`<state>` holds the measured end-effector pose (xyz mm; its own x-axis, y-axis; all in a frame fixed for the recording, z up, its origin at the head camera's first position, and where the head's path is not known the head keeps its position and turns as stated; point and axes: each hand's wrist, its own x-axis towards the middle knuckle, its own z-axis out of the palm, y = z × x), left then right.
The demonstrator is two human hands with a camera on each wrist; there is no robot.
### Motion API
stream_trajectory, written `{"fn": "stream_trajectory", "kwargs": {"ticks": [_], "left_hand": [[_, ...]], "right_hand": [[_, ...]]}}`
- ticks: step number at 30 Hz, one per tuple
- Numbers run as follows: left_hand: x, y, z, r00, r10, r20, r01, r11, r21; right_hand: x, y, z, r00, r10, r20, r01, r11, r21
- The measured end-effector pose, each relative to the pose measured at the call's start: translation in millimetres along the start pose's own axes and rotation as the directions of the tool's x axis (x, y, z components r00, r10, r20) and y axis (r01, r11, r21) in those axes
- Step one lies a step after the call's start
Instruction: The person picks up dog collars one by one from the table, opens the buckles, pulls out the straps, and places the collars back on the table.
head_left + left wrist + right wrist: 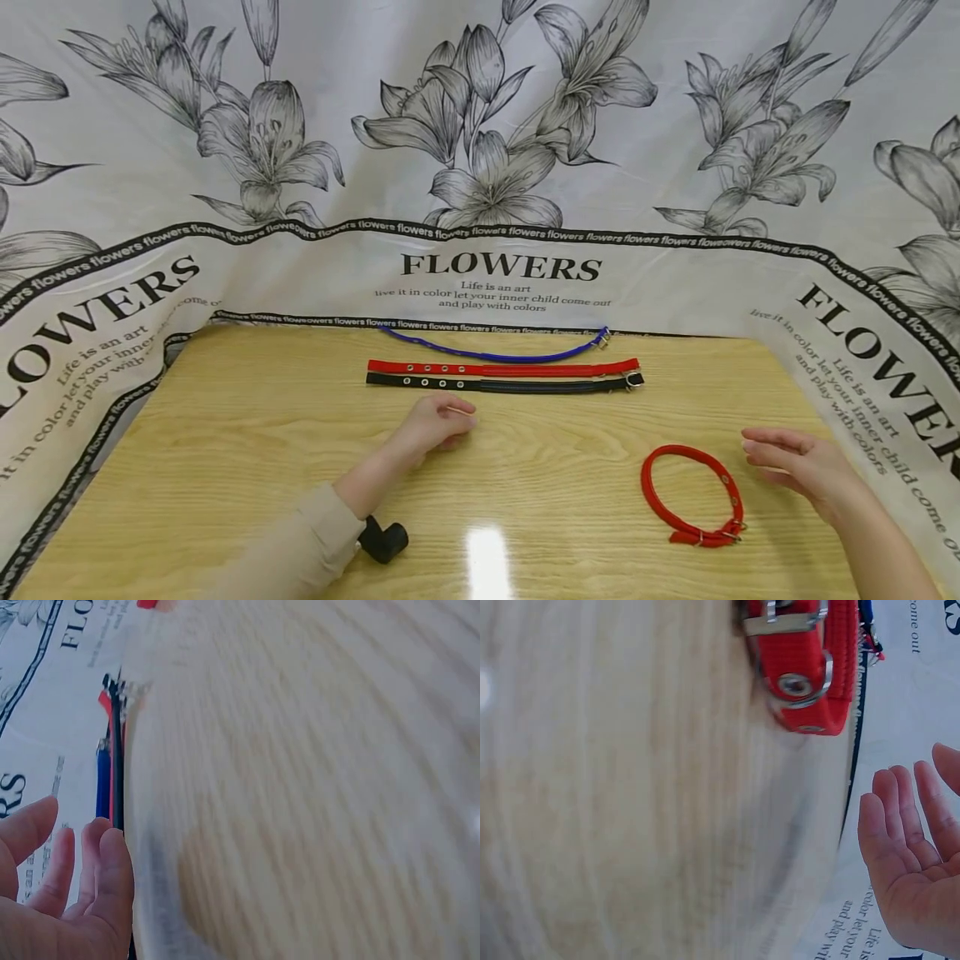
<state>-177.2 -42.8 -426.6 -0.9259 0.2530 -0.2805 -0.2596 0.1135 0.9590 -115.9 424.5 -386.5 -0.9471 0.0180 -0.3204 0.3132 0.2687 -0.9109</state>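
A red collar (649, 487), buckled into a loop, lies at the right of the table. My right hand (806, 467) hovers just right of it, fingers relaxed and holding nothing. In the right wrist view, the collar's metal buckle, ring and eyelets show beyond the fingertips. Three more collars lie stretched out at the back: a blue one (510, 359) farthest, a red one (540, 370) in the middle and a black one (540, 387) nearest. My left hand (431, 429) is on the near side of these, its fingers loosely bent with nothing in them.
The wooden table (247, 417) meets a white curtain (315, 283) printed with flowers and lettering, which rises behind it and along both sides. A small black object (386, 542) shows beside the left sleeve (315, 525). Light glares off the front middle.
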Motion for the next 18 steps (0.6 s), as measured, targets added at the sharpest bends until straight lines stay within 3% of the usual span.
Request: {"fn": "stream_trajectory", "kwargs": {"ticks": [6, 11, 18], "left_hand": [[6.4, -4.2, 26.8, 0.997, 0.014, 0.070, -0.013, 1.000, -0.024], [14.3, -3.5, 51.3, 0.996, 0.018, 0.087, -0.013, 0.998, -0.063], [13.4, -7.1, 85.3, 0.975, 0.084, 0.206, -0.088, 0.996, 0.013]], "right_hand": [[-2.4, 13.7, -4.3, 0.999, 0.036, -0.007, -0.036, 0.999, 0.017], [-3.2, 22.8, -5.4, 1.000, 0.014, 0.001, -0.014, 0.999, 0.040], [-1.5, 32.0, -0.7, 0.998, 0.018, 0.056, -0.022, 0.997, 0.070]]}}
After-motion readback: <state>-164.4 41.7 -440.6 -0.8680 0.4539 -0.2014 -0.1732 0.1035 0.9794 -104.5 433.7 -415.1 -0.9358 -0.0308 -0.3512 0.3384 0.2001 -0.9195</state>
